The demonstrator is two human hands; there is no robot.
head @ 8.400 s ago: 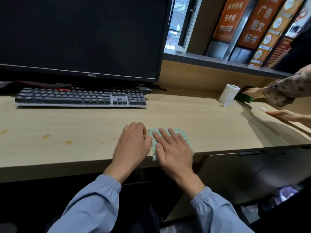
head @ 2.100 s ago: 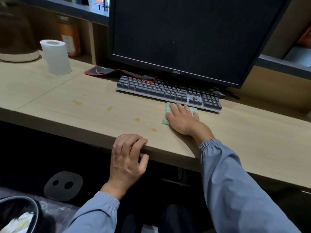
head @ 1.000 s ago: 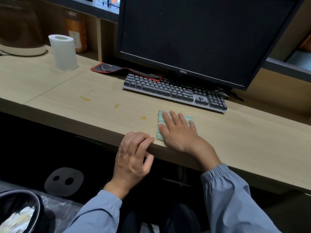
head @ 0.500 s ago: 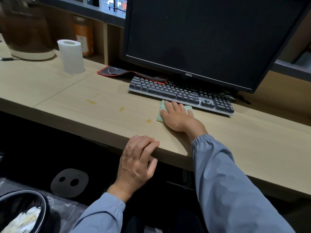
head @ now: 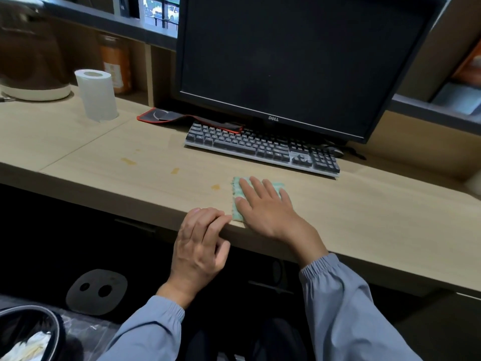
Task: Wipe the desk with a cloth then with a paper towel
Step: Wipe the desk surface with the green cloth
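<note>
A small light-green cloth (head: 236,201) lies flat on the pale wooden desk (head: 364,217), close to its front edge. My right hand (head: 265,207) presses down on it with straight, spread fingers and covers most of it. My left hand (head: 200,243) rests on the desk's front edge just left of the cloth, its fingers bent over the lip and holding nothing. Three yellowish stains (head: 215,187) mark the wood left of the cloth. A white paper towel roll (head: 96,95) stands upright at the far left of the desk.
A grey keyboard (head: 260,147) sits under a dark Dell monitor (head: 299,61), with a red-edged mouse pad (head: 166,117) at its left. A brown kettle (head: 31,56) and an orange jar (head: 115,66) stand at the back left. A lined waste bin (head: 28,334) sits below left.
My right hand has pulled the cloth back from the keyboard toward the desk's front edge. My left hand stays on the edge.
</note>
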